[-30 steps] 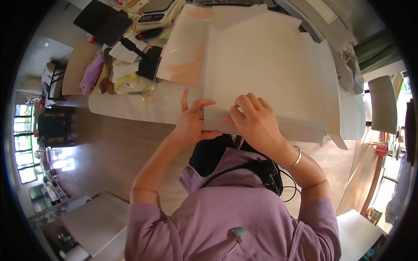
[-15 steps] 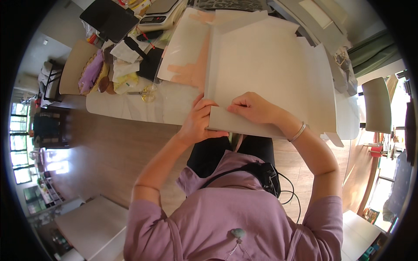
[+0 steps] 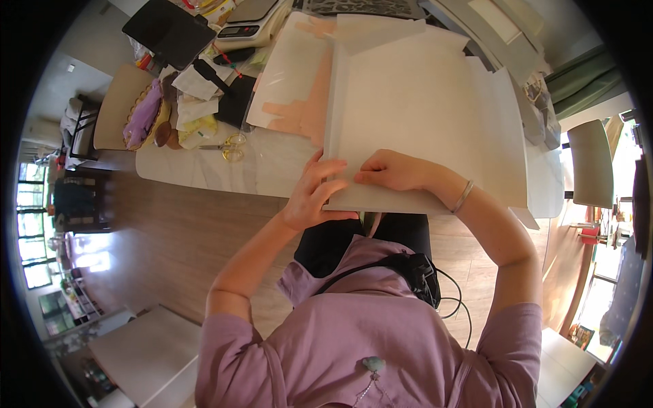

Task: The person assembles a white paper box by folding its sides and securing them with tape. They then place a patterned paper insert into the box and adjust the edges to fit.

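Observation:
A large white cardboard sheet (image 3: 408, 95) with folded edges, like a flat box blank, lies on the table in front of me. My left hand (image 3: 316, 190) is at its near left corner, the thumb along the near edge and the fingers bent over the inner side, gripping the corner. Just right of it, my right hand (image 3: 394, 170) is closed, its knuckles up and fingertips curled against the near flap (image 3: 388, 200). Whether those fingertips pinch the flap or only press on it is hidden. A bracelet (image 3: 462, 196) circles my right wrist.
On the marble-look table (image 3: 197, 163) lie yellow-handled scissors (image 3: 233, 147), clear film over peach sheets (image 3: 292, 88), a black stand (image 3: 237, 98) and a kitchen scale (image 3: 238, 32). A basket with purple cloth (image 3: 143, 115) is at the far left. Grey boxes (image 3: 507, 37) stand back right.
The near flap, standing up before, now leans lower. My left fingers have lifted and spread a little; my right hand has shifted slightly nearer to me, still curled.

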The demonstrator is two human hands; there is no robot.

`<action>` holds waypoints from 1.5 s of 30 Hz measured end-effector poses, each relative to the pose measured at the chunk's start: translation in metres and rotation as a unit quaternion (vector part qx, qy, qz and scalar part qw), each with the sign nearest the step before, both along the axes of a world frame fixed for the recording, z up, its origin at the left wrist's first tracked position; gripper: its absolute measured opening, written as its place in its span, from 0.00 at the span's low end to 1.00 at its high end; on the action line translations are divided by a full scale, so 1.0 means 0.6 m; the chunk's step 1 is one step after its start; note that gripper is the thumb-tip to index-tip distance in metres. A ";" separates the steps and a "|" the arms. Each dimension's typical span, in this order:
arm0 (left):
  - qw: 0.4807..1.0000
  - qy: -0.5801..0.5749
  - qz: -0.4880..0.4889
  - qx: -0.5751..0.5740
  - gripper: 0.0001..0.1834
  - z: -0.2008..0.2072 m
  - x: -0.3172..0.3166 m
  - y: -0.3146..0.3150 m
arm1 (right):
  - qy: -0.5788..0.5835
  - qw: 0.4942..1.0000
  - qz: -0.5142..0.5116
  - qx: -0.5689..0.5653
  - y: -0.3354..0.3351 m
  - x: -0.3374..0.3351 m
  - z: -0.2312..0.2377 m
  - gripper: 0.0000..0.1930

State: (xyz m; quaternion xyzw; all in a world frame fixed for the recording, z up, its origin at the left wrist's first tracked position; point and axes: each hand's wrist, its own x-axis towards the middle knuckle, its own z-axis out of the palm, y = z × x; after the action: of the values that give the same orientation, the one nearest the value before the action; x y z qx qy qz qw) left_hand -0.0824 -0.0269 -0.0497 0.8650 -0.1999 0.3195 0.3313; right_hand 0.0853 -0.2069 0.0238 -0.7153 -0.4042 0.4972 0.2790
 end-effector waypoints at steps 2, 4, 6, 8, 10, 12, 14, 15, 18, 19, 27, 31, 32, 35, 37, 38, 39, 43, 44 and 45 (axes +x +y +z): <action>0.995 0.008 -0.021 0.098 0.43 -0.001 0.001 0.014 | -0.032 0.999 0.023 -0.002 0.005 0.003 -0.002 0.20; 0.996 0.011 -0.025 0.083 0.40 0.001 -0.001 0.014 | -0.066 0.997 0.049 0.015 0.009 0.004 -0.010 0.21; 0.999 0.004 -0.028 0.019 0.37 -0.002 -0.002 0.012 | -0.086 0.995 0.052 0.025 0.009 0.001 -0.009 0.22; 0.995 -0.013 -0.031 -0.094 0.34 -0.011 -0.001 0.003 | -0.123 0.989 0.046 0.060 0.004 -0.008 -0.005 0.21; 0.992 -0.007 -0.033 -0.126 0.32 -0.006 -0.006 -0.005 | -0.175 0.977 0.032 0.119 -0.010 -0.024 -0.001 0.21; 0.993 0.006 -0.041 -0.113 0.31 0.002 -0.010 -0.003 | -0.233 0.959 0.032 0.158 -0.026 -0.034 0.003 0.20; 0.996 0.027 -0.056 -0.056 0.31 0.012 -0.014 0.006 | -0.272 0.946 0.032 0.176 -0.040 -0.042 0.012 0.18; 0.995 0.032 -0.060 -0.073 0.29 0.015 -0.015 0.006 | -0.284 0.942 0.032 0.175 -0.047 -0.046 0.018 0.18; 0.992 0.041 -0.075 -0.093 0.25 0.016 -0.016 0.004 | -0.271 0.946 0.017 0.176 -0.050 -0.043 0.029 0.17; 0.993 0.040 -0.080 -0.079 0.24 0.014 -0.016 0.006 | -0.258 0.950 0.009 0.176 -0.050 -0.041 0.030 0.17; 0.999 -0.019 0.030 -0.013 0.18 0.046 -0.019 -0.006 | -0.154 0.982 -0.005 0.108 -0.033 -0.006 0.010 0.18; 0.992 0.064 -0.029 -0.102 0.18 0.022 -0.031 -0.011 | -0.137 0.987 0.029 0.082 -0.027 0.001 0.010 0.19; 0.989 0.081 -0.040 -0.116 0.18 0.015 -0.033 -0.010 | -0.130 0.989 0.033 0.068 -0.025 0.003 0.011 0.20; 0.996 0.029 -0.010 -0.088 0.19 0.014 -0.033 -0.013 | -0.111 0.992 0.043 0.029 -0.022 0.009 0.008 0.21; 0.998 0.020 0.006 -0.057 0.19 0.011 -0.037 -0.015 | -0.098 0.994 0.046 0.008 -0.021 0.014 0.002 0.21; 0.999 0.015 0.013 -0.041 0.19 0.010 -0.040 -0.016 | -0.096 0.994 0.048 0.007 -0.021 0.015 0.000 0.21; 0.999 0.017 0.017 -0.043 0.20 0.006 -0.044 -0.017 | -0.093 0.994 0.050 0.005 -0.021 0.016 -0.002 0.21; 0.992 0.024 0.025 -0.122 0.25 -0.002 -0.055 -0.024 | -0.096 0.993 0.061 0.026 -0.022 0.018 -0.017 0.22; 0.986 0.025 0.026 -0.160 0.27 -0.003 -0.055 -0.026 | -0.095 0.993 0.062 0.030 -0.023 0.016 -0.016 0.21; 0.993 0.009 0.040 -0.113 0.26 0.006 -0.053 -0.023 | -0.094 0.993 0.064 0.035 -0.024 0.014 -0.016 0.21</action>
State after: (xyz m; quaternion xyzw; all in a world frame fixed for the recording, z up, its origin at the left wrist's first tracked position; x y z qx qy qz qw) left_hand -0.1141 -0.0409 -0.0459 0.8320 -0.1249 0.3450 0.4161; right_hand 0.0937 -0.2210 0.0142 -0.7209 -0.4909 0.4306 0.2323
